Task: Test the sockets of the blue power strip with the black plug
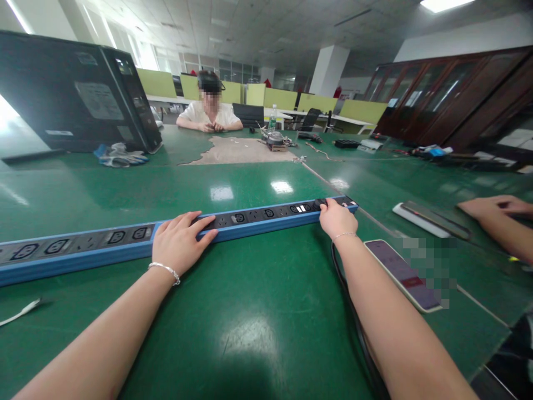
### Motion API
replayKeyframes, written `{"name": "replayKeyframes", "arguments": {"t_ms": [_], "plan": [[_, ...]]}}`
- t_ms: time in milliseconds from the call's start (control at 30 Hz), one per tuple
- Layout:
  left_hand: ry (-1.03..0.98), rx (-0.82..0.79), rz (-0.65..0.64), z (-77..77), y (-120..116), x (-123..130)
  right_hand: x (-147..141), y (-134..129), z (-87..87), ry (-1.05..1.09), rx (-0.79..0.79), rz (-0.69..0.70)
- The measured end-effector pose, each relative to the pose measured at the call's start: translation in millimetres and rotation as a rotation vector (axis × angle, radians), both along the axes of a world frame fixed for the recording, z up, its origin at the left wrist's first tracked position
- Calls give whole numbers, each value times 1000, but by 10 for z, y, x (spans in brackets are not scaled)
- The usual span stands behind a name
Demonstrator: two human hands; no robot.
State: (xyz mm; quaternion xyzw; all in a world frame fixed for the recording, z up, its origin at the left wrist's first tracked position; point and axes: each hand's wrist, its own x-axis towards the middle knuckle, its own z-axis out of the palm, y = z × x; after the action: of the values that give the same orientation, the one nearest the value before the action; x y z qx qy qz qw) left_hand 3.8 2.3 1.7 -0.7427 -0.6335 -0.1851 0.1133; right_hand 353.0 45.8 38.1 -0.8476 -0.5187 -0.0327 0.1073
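A long blue power strip (266, 225) with a black face and several sockets lies across the green table. My left hand (177, 239) rests over its middle, fingers spread and lying on the strip. Near the strip's right end, my right hand (338, 219) is closed on a black plug (320, 204), which sits at a socket; my fingers partly cover it, so how deep it is in cannot be seen. From beneath my right hand a black cable (345, 289) runs down toward me, partly behind my forearm.
A phone (400, 272) lies right of my right forearm, near a white-and-dark flat object (431, 218) and another person's hands (495, 206). A black computer case (83, 94) and gloves (120, 155) stand left. Someone sits opposite. A white cable (20, 311) lies lower left.
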Motion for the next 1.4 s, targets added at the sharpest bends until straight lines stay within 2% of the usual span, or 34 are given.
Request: {"name": "replayKeyframes", "arguments": {"t_ms": [400, 733, 833, 933, 1000, 1100, 1267, 1400], "plan": [[-2, 0, 5, -13, 9, -2, 103, 68, -98, 130, 125, 19], [-33, -9, 14, 12, -12, 17, 51, 29, -164, 117, 180, -6], [-48, -7, 22, 10, -16, 19, 41, 0, -65, 102, 252, -16], [-49, -8, 20, 11, -20, 19, 80, -15, 139, 67, 494, -55], [-41, -14, 12, 15, -21, 18, 93, -14, 247, 73, 586, -66], [-39, -13, 11, 17, -22, 15, 23, -2, 256, 142, 536, 29], [-36, -8, 11, 9, -19, 11, -250, 32, 72, 256, 318, 244], [-32, -12, 18, 11, -20, 12, -412, 27, 10, 276, 216, 334]]}}
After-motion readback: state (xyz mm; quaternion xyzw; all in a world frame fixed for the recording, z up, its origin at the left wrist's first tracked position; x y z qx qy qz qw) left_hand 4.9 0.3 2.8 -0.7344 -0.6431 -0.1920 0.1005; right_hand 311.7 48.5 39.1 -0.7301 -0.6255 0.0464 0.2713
